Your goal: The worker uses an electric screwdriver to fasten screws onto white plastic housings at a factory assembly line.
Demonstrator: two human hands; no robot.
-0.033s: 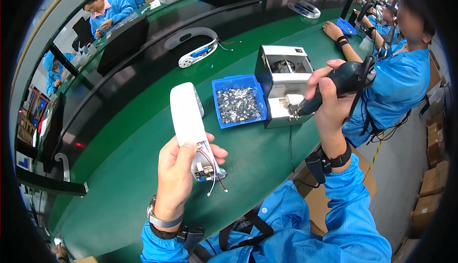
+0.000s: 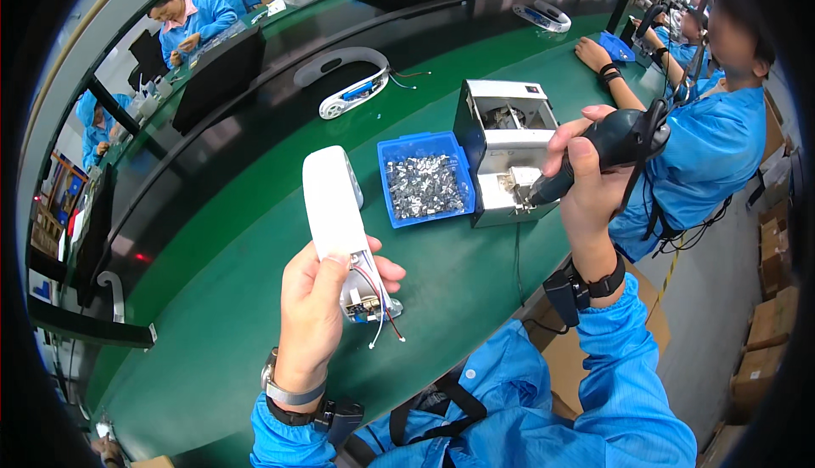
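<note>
My left hand (image 2: 318,294) is closed round a white curved plastic housing (image 2: 331,200). At the housing's open lower end a small circuit board (image 2: 365,308) shows, with thin red and white wires hanging out. My right hand (image 2: 590,183) grips a black electric screwdriver (image 2: 611,138), pointed down to the left. Its tip meets the metal outlet of a white and black screw feeder (image 2: 512,154); whether a screw sits on the bit is too small to tell. Between the housing and the feeder stands a blue tray (image 2: 392,205) full of small metal parts.
Beyond the tray, a similar white looped housing (image 2: 327,111) with exposed wires lies on the green and black line, and another (image 2: 543,18) lies farther right. A co-worker in blue (image 2: 713,128) sits at my right. Cardboard boxes (image 2: 760,341) line the floor there.
The looped housing beyond the tray has shifted very slightly to the right. My hands, the held housing and the screwdriver stay in place.
</note>
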